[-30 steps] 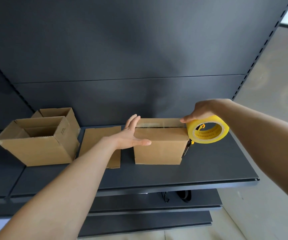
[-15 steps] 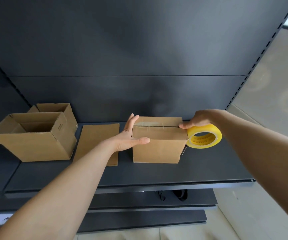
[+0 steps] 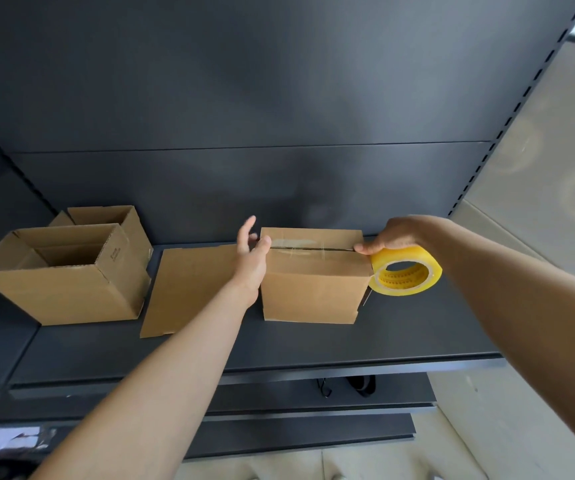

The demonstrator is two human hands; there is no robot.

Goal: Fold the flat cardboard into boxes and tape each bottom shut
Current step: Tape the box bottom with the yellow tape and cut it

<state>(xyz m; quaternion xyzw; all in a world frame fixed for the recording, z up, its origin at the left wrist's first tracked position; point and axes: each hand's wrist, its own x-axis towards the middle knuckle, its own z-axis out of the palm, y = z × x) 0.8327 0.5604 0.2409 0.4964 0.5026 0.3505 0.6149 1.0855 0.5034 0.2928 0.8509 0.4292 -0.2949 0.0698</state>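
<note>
A small cardboard box (image 3: 312, 292) stands upside down on the dark shelf (image 3: 313, 344), its bottom flaps closed with clear tape along the seam. My left hand (image 3: 252, 258) rests against the box's upper left edge, thumb on the top near the seam, fingers straight. My right hand (image 3: 391, 235) grips a yellow tape roll (image 3: 405, 271) at the box's upper right corner, a fingertip pressing on the seam end. A flat cardboard sheet (image 3: 189, 289) lies left of the box.
Two folded open boxes stand at the left, a larger front box (image 3: 67, 289) and a rear box (image 3: 130, 223) behind it. The shelf's back panel rises close behind. Lower shelves and a pale floor lie below the front edge.
My left hand shifted from a flat hold on the box's front corner up to its left top edge. The tape roll dropped lower at the right corner and tilted flatter.
</note>
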